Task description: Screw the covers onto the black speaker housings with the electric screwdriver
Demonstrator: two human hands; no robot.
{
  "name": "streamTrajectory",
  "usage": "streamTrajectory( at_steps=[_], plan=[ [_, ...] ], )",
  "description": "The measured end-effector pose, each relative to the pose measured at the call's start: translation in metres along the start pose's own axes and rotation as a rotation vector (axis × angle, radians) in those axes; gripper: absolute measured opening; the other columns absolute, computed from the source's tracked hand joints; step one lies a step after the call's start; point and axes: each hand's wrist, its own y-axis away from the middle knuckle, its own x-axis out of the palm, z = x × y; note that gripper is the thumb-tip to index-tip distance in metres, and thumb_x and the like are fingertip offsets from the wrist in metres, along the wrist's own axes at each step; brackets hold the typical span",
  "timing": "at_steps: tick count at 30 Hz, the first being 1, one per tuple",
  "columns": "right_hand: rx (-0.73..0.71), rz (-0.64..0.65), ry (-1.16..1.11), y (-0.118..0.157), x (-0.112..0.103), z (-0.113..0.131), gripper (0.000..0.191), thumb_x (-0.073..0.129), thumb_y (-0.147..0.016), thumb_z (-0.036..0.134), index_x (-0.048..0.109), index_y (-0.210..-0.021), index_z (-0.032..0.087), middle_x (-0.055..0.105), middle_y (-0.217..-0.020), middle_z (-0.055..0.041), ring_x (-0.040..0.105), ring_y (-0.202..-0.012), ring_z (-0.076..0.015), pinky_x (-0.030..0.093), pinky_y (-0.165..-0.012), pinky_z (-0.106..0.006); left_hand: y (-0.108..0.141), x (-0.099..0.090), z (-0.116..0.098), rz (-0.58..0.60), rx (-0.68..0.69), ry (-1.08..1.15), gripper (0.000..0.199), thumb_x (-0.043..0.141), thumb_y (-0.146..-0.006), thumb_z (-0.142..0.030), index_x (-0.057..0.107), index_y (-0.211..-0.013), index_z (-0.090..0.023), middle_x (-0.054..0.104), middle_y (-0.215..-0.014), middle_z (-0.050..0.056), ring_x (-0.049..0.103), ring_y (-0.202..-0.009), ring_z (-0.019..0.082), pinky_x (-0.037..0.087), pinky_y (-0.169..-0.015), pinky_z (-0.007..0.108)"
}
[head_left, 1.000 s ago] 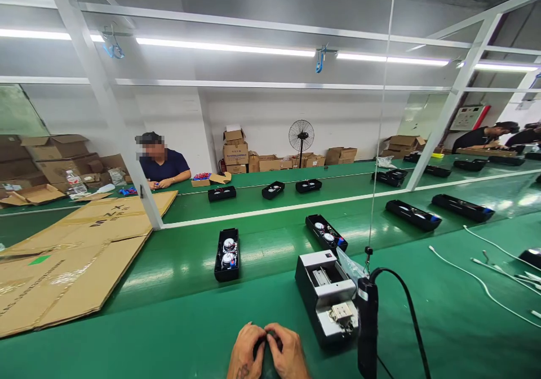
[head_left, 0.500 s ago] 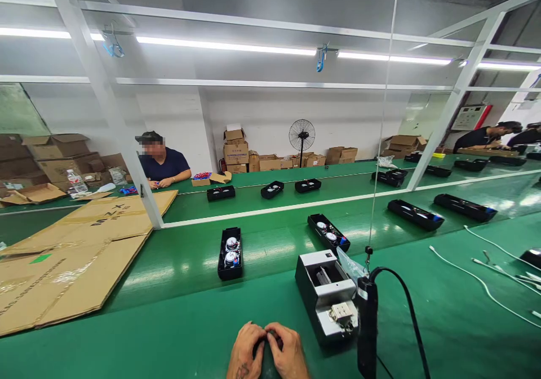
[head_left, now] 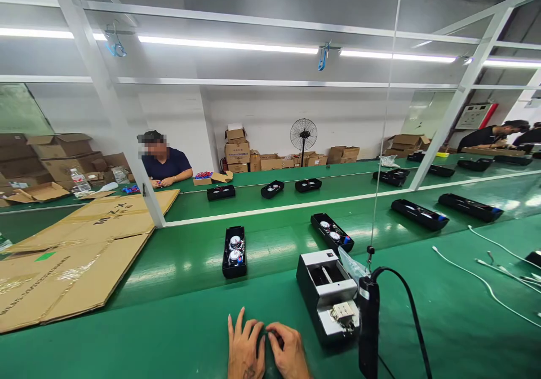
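Note:
My left hand (head_left: 246, 345) rests low on the green table mat, two fingers stretched forward and the others bent toward my right hand. It appears to hold nothing. Close beside it, my right hand (head_left: 287, 346) is curled with thumb and fingertips drawn together; whatever they may pinch is too small or hidden. To their right stands a black and silver machine (head_left: 327, 300) with an open slot on top and a white block in front. A black electric screwdriver (head_left: 368, 325) hangs from a cord just right of that machine.
Open black housings with round silver parts, such as the nearest housing (head_left: 235, 252), lie along the green line. Flattened cardboard (head_left: 84, 255) covers the left. White cables (head_left: 460, 283) lie right. A person (head_left: 167, 162) sits across; others work far right. A metal frame post (head_left: 107, 103) rises at left.
My left hand has opened from its curled pose, stretching fingers forward. My right hand stays curled in nearly the same place. The view has shifted slightly.

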Motion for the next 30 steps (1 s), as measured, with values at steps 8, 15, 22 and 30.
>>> streamTrajectory(
  at_steps=[8,15,22,30],
  plan=[
    [-0.006,0.008,0.027,-0.001,-0.001,0.004,0.028,0.050,-0.097,0.027,0.076,-0.089,0.022,0.081,-0.080,-0.0067,0.077,-0.069,-0.0219,0.057,-0.067,-0.026,-0.004,-0.002,-0.001,-0.096,-0.029,0.049,0.024,0.054,-0.094,-0.022,0.074,-0.109,-0.023,0.075,-0.120,0.011,0.070,-0.120,0.034,0.068,-0.086,0.046],
    [-0.009,0.001,0.020,0.000,-0.002,0.006,0.027,0.051,-0.096,0.026,0.076,-0.089,0.021,0.081,-0.080,-0.0064,0.078,-0.069,-0.0220,0.058,-0.067,-0.026,0.000,0.000,0.002,-0.026,-0.048,0.155,0.031,0.054,-0.094,-0.021,0.072,-0.118,-0.025,0.078,-0.112,0.008,0.076,-0.104,0.027,0.065,-0.092,0.049],
    [0.013,0.004,0.014,-0.006,-0.008,0.014,0.039,0.048,-0.101,0.039,0.080,-0.086,0.022,0.082,-0.079,-0.0080,0.078,-0.068,-0.0228,0.061,-0.066,-0.027,-0.012,-0.016,-0.004,0.090,-0.075,0.274,0.021,0.058,-0.095,-0.019,0.075,-0.106,-0.024,0.078,-0.103,0.008,0.074,-0.109,0.031,0.061,-0.099,0.060],
    [0.127,0.042,-0.016,0.001,-0.017,-0.017,0.062,0.052,-0.086,0.079,0.086,-0.082,0.027,0.084,-0.078,-0.0090,0.078,-0.061,-0.0256,0.066,-0.063,-0.029,0.012,-0.090,0.002,0.220,-0.224,0.243,0.043,0.063,-0.088,-0.014,0.068,-0.128,-0.029,0.075,-0.126,0.004,0.072,-0.117,0.020,0.060,-0.107,0.037]
  ],
)
